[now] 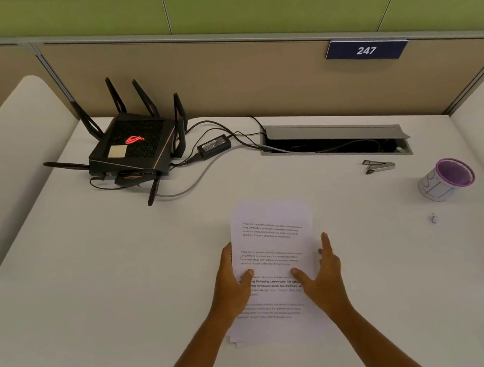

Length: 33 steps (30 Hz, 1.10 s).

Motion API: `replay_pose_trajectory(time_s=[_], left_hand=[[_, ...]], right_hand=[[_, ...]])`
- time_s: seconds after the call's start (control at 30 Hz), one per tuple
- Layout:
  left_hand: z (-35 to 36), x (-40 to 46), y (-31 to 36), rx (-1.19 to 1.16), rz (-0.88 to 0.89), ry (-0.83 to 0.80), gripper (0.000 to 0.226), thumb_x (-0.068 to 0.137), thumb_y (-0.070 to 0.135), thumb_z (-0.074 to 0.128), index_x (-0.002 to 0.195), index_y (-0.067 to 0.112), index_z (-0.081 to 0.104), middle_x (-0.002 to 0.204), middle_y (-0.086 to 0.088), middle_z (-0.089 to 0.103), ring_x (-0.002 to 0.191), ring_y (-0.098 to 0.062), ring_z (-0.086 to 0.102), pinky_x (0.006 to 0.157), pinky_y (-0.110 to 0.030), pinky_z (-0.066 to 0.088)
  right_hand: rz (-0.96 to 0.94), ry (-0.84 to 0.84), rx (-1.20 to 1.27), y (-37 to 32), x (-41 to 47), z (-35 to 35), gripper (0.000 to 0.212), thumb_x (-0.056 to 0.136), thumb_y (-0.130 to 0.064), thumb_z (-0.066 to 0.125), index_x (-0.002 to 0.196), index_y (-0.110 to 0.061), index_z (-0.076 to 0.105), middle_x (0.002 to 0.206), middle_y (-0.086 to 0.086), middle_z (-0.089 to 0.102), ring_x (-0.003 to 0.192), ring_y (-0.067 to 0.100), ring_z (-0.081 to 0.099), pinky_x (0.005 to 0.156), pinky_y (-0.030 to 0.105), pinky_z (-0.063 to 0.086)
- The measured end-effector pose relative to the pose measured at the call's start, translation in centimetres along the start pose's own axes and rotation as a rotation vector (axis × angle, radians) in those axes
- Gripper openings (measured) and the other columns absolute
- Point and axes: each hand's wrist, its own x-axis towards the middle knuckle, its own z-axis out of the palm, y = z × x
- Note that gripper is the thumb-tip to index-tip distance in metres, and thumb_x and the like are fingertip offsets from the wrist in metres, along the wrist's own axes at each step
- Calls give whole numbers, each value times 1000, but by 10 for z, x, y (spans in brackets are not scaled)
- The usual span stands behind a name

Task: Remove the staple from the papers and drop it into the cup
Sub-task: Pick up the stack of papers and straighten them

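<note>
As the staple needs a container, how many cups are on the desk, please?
1: the purple-rimmed cup sits on the desk, far to the right of the papers. None appears hidden.

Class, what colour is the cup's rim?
Purple, on the cup; the head view, the only one, shows it.

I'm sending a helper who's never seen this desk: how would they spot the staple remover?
Find the open cable hatch sunk into the back of the white desk. Just in front of its right end lies the staple remover, behind and left of the purple-rimmed cup. It is the only dark-and-silver metal tool there, jaws spread leftward.
</note>
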Motion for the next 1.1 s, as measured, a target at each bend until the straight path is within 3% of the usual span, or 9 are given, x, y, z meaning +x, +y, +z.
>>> replay_pose_trajectory(time_s=[0.07,0.17,0.4,0.5,0.6,0.73,0.87,1.0,1.1], left_hand=[[-5,-1,6,-30,10,-13,69,98,7,67,154,28,32,147,5,54,130,-17,59,97,-29,61],[-7,-1,17,-82,21,-9,69,99,5,66,154,28,32,143,6,55,120,-10,62,80,-16,60],[-1,-2,46,-174,7,47,53,101,9,62,144,30,39,137,3,60,114,-6,64,71,-12,58],[-5,-3,65,-181,78,119,42,99,7,66,132,27,48,125,4,66,110,-8,67,73,-14,59],[-8,-3,88,-189,166,165,36,98,9,68,127,22,51,117,9,66,108,-11,68,74,-17,60],[-10,-5,111,-222,260,216,43,98,11,69,134,25,48,119,11,64,108,-5,67,75,-17,60],[-1,-10,97,-239,247,206,53,97,12,71,139,29,44,125,7,63,114,-7,65,80,-16,59],[11,-20,79,-244,163,209,67,95,14,75,135,52,37,128,14,58,121,-5,58,80,-5,53],[13,-20,82,-246,159,209,68,96,15,74,129,59,35,127,19,56,119,-1,57,78,-3,52]], right_hand=[[112,-20,207,-14,-2,-15,103,82,-28,87,161,-29,21,148,3,54,123,17,60,98,38,56],[172,-119,442,-33,-3,-29,68,85,-23,84,144,-21,50,124,-4,72,99,9,75,71,23,61],[162,2,495,-52,-3,-29,30,94,-12,73,120,-23,62,118,2,75,99,20,75,84,43,65],[76,63,490,-71,-5,-40,25,96,-10,71,116,-22,63,114,0,75,100,17,74,78,30,64],[-46,111,486,-96,-9,-52,26,99,-9,66,120,-24,60,112,-6,72,100,11,72,69,18,60],[-174,124,521,-112,-12,-59,37,101,-12,63,133,-30,53,122,-9,68,109,11,69,83,28,62],[-192,101,534,-98,-19,-47,45,100,-10,64,136,-33,51,124,-8,68,115,9,67,88,27,62],[-131,124,446,-74,-24,-30,44,101,-13,63,138,-34,52,122,-12,67,119,11,64,102,41,58],[-125,128,453,-76,-22,-27,44,102,-12,61,140,-33,51,123,-12,67,119,11,63,102,39,58]])
